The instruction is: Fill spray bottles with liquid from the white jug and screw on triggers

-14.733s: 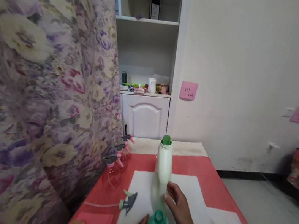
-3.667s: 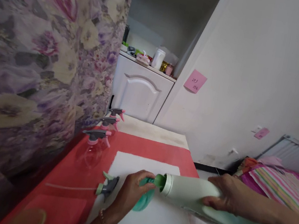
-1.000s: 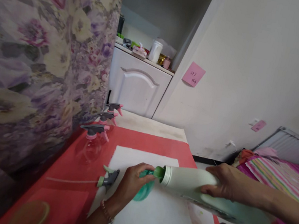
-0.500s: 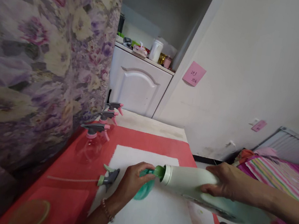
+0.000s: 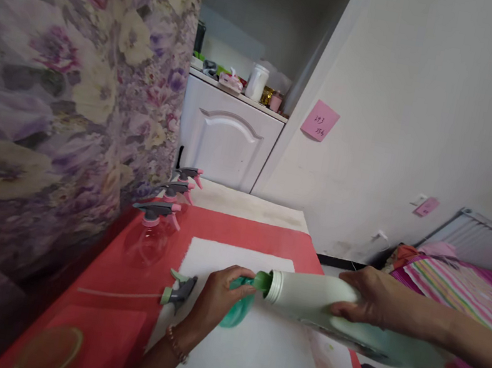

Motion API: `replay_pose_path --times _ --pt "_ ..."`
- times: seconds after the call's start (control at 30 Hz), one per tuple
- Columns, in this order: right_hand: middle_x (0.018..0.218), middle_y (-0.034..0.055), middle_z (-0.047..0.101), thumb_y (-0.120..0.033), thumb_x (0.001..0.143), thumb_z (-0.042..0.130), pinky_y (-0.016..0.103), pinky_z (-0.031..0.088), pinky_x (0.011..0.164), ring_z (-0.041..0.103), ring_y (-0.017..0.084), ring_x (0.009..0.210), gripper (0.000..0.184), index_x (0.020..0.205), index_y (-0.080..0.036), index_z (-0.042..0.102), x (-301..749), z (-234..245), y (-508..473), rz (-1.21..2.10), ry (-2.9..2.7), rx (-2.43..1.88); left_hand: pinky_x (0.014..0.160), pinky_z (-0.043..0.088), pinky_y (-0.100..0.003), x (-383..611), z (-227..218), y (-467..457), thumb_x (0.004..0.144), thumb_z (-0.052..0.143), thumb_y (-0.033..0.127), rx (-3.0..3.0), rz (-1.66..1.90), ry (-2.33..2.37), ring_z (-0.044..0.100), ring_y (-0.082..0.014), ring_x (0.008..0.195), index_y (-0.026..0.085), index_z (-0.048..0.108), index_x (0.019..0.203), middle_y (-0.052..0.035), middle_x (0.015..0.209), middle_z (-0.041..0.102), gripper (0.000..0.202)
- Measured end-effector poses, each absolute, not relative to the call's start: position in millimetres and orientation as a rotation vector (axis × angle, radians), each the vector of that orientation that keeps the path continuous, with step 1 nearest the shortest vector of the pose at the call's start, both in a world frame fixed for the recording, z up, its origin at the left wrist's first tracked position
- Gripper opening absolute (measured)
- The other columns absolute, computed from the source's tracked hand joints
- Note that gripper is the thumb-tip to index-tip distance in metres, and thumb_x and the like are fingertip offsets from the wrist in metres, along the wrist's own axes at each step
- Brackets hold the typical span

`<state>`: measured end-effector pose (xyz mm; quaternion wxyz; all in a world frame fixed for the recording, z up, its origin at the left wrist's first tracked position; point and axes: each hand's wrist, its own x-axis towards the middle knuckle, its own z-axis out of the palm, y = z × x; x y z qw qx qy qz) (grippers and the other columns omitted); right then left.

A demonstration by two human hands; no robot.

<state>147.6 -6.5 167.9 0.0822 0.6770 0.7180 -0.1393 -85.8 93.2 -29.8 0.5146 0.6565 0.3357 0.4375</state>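
My left hand (image 5: pixel 214 300) is wrapped round a small green spray bottle (image 5: pixel 237 309) standing on a white cloth (image 5: pixel 252 363). A large white-and-pale-green jug (image 5: pixel 336 317) lies tipped on its side in my right hand (image 5: pixel 366 297). The jug's green spout (image 5: pixel 261 282) rests at the small bottle's open neck. Just left of my left hand a loose green-and-grey spray head (image 5: pixel 176 292) with a long thin tube lies on the table.
Three clear bottles with pink-and-grey spray heads (image 5: pixel 158 219) stand in a row by the flowered curtain (image 5: pixel 49 111). The red table top (image 5: pixel 237 233) ends near a white cupboard (image 5: pixel 225 142). A round lid (image 5: pixel 49 352) lies at the near left. Striped bedding (image 5: pixel 470 287) is on the right.
Since half a second and a second ago almost nothing has shifted; both hands keep the jug's spout at the small bottle's neck. Earlier the jug stood upright on the cloth.
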Motion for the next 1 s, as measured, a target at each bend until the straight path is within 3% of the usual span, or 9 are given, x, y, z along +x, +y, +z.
replay_pose_path --times 1.0 --pt "0.069 0.0034 0.067 -0.054 0.080 0.062 0.023 0.040 0.051 0.062 0.017 0.061 0.035 0.079 -0.020 0.065 149.5 165.7 -5.9 -0.374 2.136 2.031 0.085 0.047 -0.029 -86.3 -31.3 93.6 0.074 0.067 0.024 1.597 1.034 0.818 0.067 -0.0200 0.093 0.023 0.072 0.089 -0.0010 0.095 0.075 0.016"
